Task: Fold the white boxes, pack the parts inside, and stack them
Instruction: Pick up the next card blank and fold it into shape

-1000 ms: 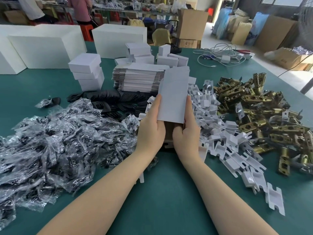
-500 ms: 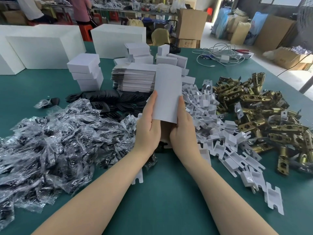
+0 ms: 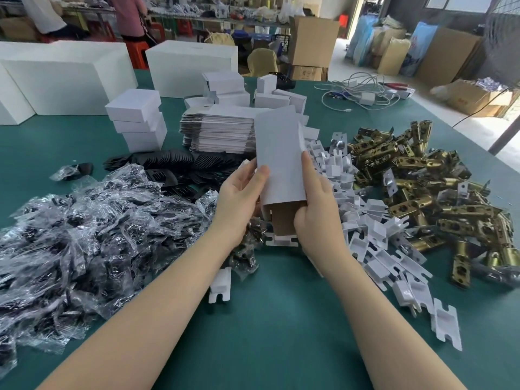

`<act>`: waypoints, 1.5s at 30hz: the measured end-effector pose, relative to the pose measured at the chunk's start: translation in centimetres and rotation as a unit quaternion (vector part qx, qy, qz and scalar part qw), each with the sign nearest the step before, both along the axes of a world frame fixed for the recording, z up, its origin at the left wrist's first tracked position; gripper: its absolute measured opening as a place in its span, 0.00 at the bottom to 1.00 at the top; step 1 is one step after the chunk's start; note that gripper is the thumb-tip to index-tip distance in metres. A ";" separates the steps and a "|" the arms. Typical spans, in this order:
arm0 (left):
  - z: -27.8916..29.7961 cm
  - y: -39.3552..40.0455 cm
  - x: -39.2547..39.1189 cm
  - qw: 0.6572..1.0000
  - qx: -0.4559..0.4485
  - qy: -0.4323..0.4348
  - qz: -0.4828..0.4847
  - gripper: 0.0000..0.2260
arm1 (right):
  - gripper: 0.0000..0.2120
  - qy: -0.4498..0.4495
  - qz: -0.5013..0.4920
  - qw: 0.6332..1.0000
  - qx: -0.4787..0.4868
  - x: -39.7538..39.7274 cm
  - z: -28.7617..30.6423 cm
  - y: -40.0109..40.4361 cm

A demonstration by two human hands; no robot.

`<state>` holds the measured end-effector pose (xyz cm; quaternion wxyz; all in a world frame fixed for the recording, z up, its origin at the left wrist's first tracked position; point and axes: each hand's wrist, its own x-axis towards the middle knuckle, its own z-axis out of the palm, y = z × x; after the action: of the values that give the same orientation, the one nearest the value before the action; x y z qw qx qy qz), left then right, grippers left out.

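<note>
I hold a white box blank [image 3: 278,153] upright above the green table [image 3: 281,319], its brown inside showing at the lower end, which has opened into a sleeve. My left hand [image 3: 239,198] grips its left edge with the thumb on the front face. My right hand [image 3: 315,204] grips the right edge and the lower corner. Behind it lies a stack of flat blanks [image 3: 222,130]. Folded white boxes [image 3: 136,119] stand stacked at the back left. Brass latches [image 3: 427,187] are heaped on the right, white plastic inserts [image 3: 374,235] beside them, bagged black parts [image 3: 84,235] on the left.
Black plates [image 3: 168,167] lie fanned behind the bags. More folded boxes [image 3: 270,94] and large white cartons [image 3: 62,77] stand at the back. Cables [image 3: 363,94] lie at the back right. Brown cartons and people stand beyond the table's far edge.
The blank has tilted and its lower end has opened from flat into a sleeve. My left thumb has come round onto the front face; both hands shifted slightly.
</note>
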<state>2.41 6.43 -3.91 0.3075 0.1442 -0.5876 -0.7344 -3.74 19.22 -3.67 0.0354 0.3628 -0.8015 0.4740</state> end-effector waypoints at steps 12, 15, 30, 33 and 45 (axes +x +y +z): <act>-0.5 -1.3 -0.2 0.994 0.102 -0.005 -0.036 0.06 | 0.33 -0.151 0.148 0.975 -0.069 -0.2 0.3 0.9; -0.6 -1.2 -0.3 0.996 0.082 -0.008 -0.044 0.07 | 0.16 -0.200 0.077 0.962 -0.169 -0.8 0.5 0.7; -0.3 0.1 -0.5 0.990 0.093 0.008 -0.102 0.08 | 0.18 -0.311 -0.037 0.929 -0.197 -1.8 0.4 1.0; -0.4 0.2 -0.5 0.992 0.086 0.003 -0.096 0.08 | 0.13 -0.329 -0.033 0.922 -0.201 -1.8 0.4 1.1; -0.5 0.9 -0.9 0.990 0.057 -0.012 -0.132 0.08 | 0.27 -0.157 -0.108 0.970 -0.151 -1.9 0.6 1.3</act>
<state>1.48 7.36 -4.41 0.1919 0.0916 -0.5621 -0.7993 -5.59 20.48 -3.03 0.0141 0.1854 -0.7505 0.6341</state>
